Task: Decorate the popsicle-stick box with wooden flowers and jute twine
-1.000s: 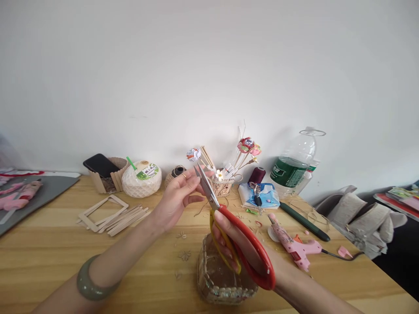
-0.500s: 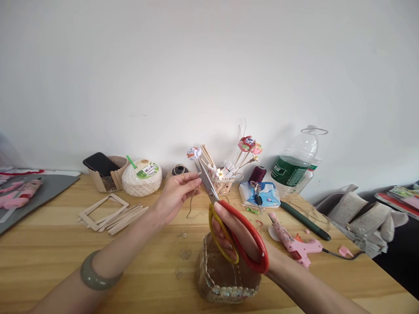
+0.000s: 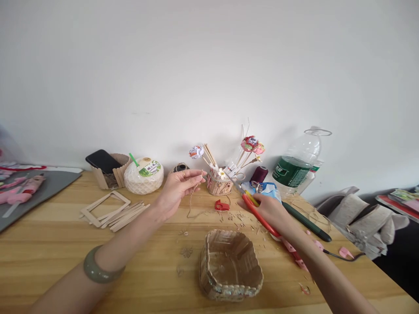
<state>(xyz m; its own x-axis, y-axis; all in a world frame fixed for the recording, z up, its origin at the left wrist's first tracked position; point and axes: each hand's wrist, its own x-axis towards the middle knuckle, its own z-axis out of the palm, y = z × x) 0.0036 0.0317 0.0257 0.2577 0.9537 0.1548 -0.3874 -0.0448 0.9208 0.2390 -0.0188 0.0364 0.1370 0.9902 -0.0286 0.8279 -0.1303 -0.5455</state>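
My left hand (image 3: 178, 189) pinches a thin brown twine (image 3: 190, 204) between thumb and fingers. The twine hangs from the fingertips and trails across the wooden table. To the right, my right hand (image 3: 273, 213) grips large scissors (image 3: 263, 220) with red and yellow handles, low over the table. Their blades point up and left toward a small pot (image 3: 220, 185) holding paper flowers, and the hand covers part of the handles. Below and between my hands sits a woven-looking basket (image 3: 203, 270) with an uneven rim.
Craft sticks (image 3: 129, 216) and a stick frame (image 3: 104, 209) lie left, before a white coconut (image 3: 144, 176) and a phone (image 3: 103, 161) in a holder. A pink glue gun (image 3: 299, 260) is partly under my right arm. Wood scraps, a red clip (image 3: 221, 205) and a bottle (image 3: 291, 170) are also there.
The scissors have moved away from my left hand, down and to the right with my right hand. The basket, red clip and scraps are now uncovered. My left hand stays nearly in place.
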